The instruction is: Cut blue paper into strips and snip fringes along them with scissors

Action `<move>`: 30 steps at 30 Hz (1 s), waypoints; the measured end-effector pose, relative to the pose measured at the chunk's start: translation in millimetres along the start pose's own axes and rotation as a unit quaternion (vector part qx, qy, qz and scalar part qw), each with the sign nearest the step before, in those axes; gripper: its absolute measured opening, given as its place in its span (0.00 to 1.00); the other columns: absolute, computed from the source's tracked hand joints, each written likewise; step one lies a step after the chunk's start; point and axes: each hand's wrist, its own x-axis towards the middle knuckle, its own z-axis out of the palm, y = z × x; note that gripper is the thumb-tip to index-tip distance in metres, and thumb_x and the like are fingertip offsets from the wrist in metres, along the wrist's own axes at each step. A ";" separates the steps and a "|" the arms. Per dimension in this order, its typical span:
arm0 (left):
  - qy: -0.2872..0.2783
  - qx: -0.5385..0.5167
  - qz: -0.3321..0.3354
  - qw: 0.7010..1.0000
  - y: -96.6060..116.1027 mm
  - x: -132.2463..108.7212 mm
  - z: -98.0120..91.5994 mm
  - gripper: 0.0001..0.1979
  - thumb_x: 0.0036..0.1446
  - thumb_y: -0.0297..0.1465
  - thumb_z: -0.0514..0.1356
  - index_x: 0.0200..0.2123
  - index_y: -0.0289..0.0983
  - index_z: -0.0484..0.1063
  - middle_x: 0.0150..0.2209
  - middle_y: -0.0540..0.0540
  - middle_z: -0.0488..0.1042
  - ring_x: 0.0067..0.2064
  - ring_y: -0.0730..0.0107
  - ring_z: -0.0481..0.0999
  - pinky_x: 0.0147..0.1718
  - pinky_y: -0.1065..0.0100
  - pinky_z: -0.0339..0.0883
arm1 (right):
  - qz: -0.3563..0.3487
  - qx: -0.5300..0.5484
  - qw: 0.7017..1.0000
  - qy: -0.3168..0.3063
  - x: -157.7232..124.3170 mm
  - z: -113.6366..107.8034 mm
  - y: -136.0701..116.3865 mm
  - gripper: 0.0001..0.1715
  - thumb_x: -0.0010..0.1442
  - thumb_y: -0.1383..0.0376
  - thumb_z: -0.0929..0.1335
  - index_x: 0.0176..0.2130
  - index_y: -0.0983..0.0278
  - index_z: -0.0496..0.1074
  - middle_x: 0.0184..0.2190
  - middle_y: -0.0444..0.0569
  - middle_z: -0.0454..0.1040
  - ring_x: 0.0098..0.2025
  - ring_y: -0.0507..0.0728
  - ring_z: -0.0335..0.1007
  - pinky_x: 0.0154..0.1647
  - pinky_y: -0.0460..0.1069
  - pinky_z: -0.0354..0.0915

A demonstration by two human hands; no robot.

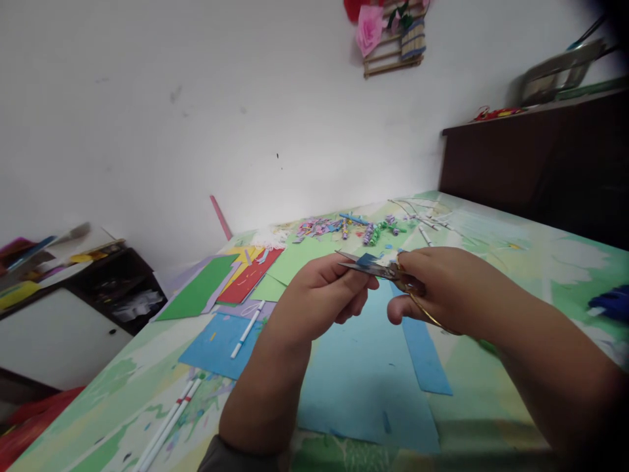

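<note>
My right hand point(437, 282) grips a pair of scissors point(400, 278) with gold-coloured handles, its fingers around the loops. The blades point left and stand apart around a small dark blue piece of paper point(366, 260). My left hand point(327, 288) pinches that paper, its fingers curled beneath and beside the blades. Both hands are raised above a light blue sheet of paper point(363, 367) on the table. A narrow blue paper strip point(425, 357) lies at that sheet's right edge. The left fingertips are partly hidden behind the blades.
Green, red and blue sheets point(221, 347) lie to the left, with white paper sticks point(171, 419) near the front. Rolled paper curls point(376, 233) and scraps point(319, 227) are at the back. A dark blue tool point(609, 305) lies at the right. A dark cabinet point(535, 151) stands behind.
</note>
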 end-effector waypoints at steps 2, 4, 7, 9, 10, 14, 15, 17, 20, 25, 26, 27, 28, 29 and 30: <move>0.000 -0.006 0.006 1.000 0.1 -0.5 0.3 0.11 0.51 0.36 0.54 0.25 0.34 0.66 0.15 0.54 0.64 0.15 0.83 0.59 0.14 0.77 0.53 | 0.006 0.008 1.000 0.003 0.2 -1.6 0.2 0.31 0.45 0.38 0.58 0.22 0.62 0.60 0.18 0.45 0.62 0.21 0.53 0.57 0.19 0.45 0.46; 0.014 -0.006 0.013 1.000 0.8 -1.6 2.4 0.09 0.51 0.34 0.54 0.25 0.34 0.66 0.18 0.52 0.67 0.16 0.82 0.63 0.16 0.76 0.57 | 0.013 0.019 1.000 0.006 0.2 -3.1 0.1 0.30 0.45 0.38 0.58 0.21 0.62 0.60 0.18 0.45 0.62 0.21 0.53 0.57 0.19 0.45 0.46; 0.028 -0.005 0.021 0.999 1.4 -3.5 6.5 0.09 0.52 0.33 0.53 0.25 0.33 0.66 0.20 0.52 0.68 0.17 0.82 0.64 0.17 0.76 0.58 | 0.023 0.032 0.999 0.000 -0.7 -5.2 0.2 0.29 0.46 0.39 0.59 0.21 0.62 0.59 0.18 0.44 0.62 0.21 0.53 0.57 0.19 0.45 0.46; 0.036 0.006 0.037 0.999 1.2 -4.3 8.1 0.10 0.54 0.33 0.51 0.26 0.34 0.66 0.19 0.53 0.66 0.17 0.83 0.62 0.17 0.77 0.56 | 0.026 0.036 0.999 -0.003 -1.8 -6.0 1.1 0.29 0.46 0.39 0.59 0.21 0.62 0.60 0.17 0.44 0.62 0.20 0.53 0.55 0.19 0.45 0.46; 0.044 0.018 0.049 0.998 1.0 -4.5 8.3 0.10 0.54 0.32 0.51 0.25 0.34 0.66 0.18 0.54 0.64 0.16 0.84 0.61 0.16 0.77 0.55 | 0.023 0.038 0.999 -0.001 -2.4 -6.1 1.7 0.29 0.46 0.39 0.59 0.22 0.62 0.60 0.18 0.44 0.62 0.20 0.52 0.55 0.20 0.45 0.46; 0.073 0.083 0.098 0.989 0.5 -4.7 6.6 0.13 0.55 0.30 0.49 0.18 0.34 0.60 0.15 0.55 0.58 0.17 0.84 0.57 0.16 0.78 0.52 | -0.016 0.063 0.998 0.007 -4.1 -5.2 3.4 0.27 0.48 0.42 0.60 0.25 0.63 0.61 0.21 0.46 0.63 0.21 0.52 0.54 0.21 0.46 0.48; 0.073 0.098 0.104 0.987 0.4 -4.6 6.1 0.14 0.54 0.29 0.49 0.17 0.35 0.59 0.15 0.55 0.58 0.17 0.83 0.57 0.17 0.77 0.52 | -0.023 0.070 0.997 0.003 -4.1 -4.9 3.2 0.26 0.49 0.43 0.60 0.26 0.63 0.62 0.22 0.46 0.63 0.21 0.51 0.54 0.21 0.46 0.48; 0.074 0.124 0.112 0.983 -0.1 -4.2 5.5 0.14 0.54 0.28 0.49 0.17 0.35 0.59 0.15 0.55 0.58 0.18 0.82 0.56 0.18 0.76 0.53 | -0.024 0.073 0.997 -0.004 -4.0 -4.7 1.8 0.25 0.50 0.44 0.60 0.26 0.64 0.62 0.22 0.46 0.63 0.21 0.51 0.53 0.21 0.45 0.48; 0.074 0.159 0.115 0.978 -0.2 -3.3 5.0 0.12 0.54 0.29 0.50 0.20 0.35 0.63 0.15 0.55 0.57 0.18 0.81 0.57 0.19 0.75 0.54 | -0.019 0.067 0.997 -0.009 -3.6 -4.9 -1.6 0.26 0.50 0.44 0.59 0.25 0.63 0.61 0.21 0.45 0.62 0.21 0.51 0.52 0.21 0.45 0.47; 0.063 0.186 0.115 0.974 2.0 -3.0 3.7 0.11 0.54 0.31 0.49 0.24 0.35 0.66 0.14 0.55 0.57 0.17 0.81 0.56 0.17 0.75 0.52 | -0.027 0.059 0.998 -0.002 -4.5 -2.5 -4.8 0.26 0.51 0.43 0.58 0.23 0.63 0.60 0.20 0.45 0.62 0.20 0.51 0.52 0.21 0.46 0.47; 0.062 0.187 0.113 0.974 2.2 -3.1 3.4 0.11 0.54 0.32 0.49 0.25 0.35 0.66 0.14 0.55 0.56 0.17 0.81 0.56 0.16 0.75 0.52 | -0.023 0.053 0.998 0.001 -4.7 -1.5 -5.0 0.26 0.51 0.44 0.58 0.23 0.63 0.60 0.20 0.45 0.62 0.20 0.51 0.52 0.21 0.46 0.46; 0.061 0.186 0.108 0.975 2.2 -3.2 3.2 0.11 0.54 0.32 0.49 0.25 0.35 0.67 0.13 0.55 0.56 0.17 0.81 0.56 0.16 0.76 0.52 | -0.018 0.046 0.999 0.005 -4.9 -0.6 -5.1 0.26 0.51 0.44 0.58 0.23 0.63 0.60 0.20 0.45 0.62 0.20 0.51 0.53 0.21 0.45 0.46; 0.060 0.182 0.100 0.976 2.0 -3.3 3.0 0.11 0.54 0.33 0.49 0.26 0.35 0.67 0.13 0.55 0.55 0.16 0.81 0.55 0.15 0.76 0.51 | -0.013 0.040 0.999 0.009 -4.9 0.2 -5.1 0.26 0.51 0.43 0.58 0.23 0.63 0.60 0.19 0.45 0.62 0.21 0.51 0.53 0.21 0.45 0.46; 0.060 0.172 0.091 0.979 1.7 -3.4 2.9 0.11 0.54 0.34 0.49 0.26 0.35 0.66 0.13 0.55 0.55 0.16 0.82 0.55 0.15 0.76 0.51 | -0.009 0.035 0.999 0.013 -4.9 0.8 -5.1 0.27 0.51 0.43 0.57 0.23 0.63 0.60 0.19 0.45 0.62 0.21 0.52 0.54 0.20 0.45 0.46; 0.060 0.158 0.080 0.982 1.2 -3.5 2.9 0.12 0.54 0.35 0.49 0.26 0.35 0.66 0.13 0.55 0.56 0.16 0.82 0.55 0.15 0.76 0.50 | -0.008 0.032 0.999 0.015 -4.9 1.2 -5.1 0.27 0.51 0.42 0.57 0.23 0.63 0.60 0.19 0.45 0.62 0.21 0.52 0.54 0.20 0.45 0.46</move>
